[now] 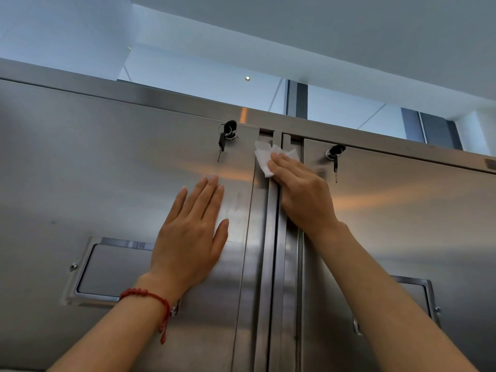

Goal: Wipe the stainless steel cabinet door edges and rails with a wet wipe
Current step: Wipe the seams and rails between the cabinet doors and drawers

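Nearest us, our left hand (pixel 192 237) lay flat, fingers straight, bracing the left door (pixel 107 170). Beyond, our right hand (pixel 300 191) pressed the wet wipe (pixel 264 159) with straight fingers onto the centre rails (pixel 271 264) near their top; we judged a downward stroke came next.

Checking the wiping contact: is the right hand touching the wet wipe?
Touching. The head view shows the right hand with fingers flat on the wet wipe.

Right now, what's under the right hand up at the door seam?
The right hand presses a white wet wipe flat against the vertical rails between the two doors. The wipe's upper part shows past the fingertips; the rest, and the rail surface beneath, is covered.
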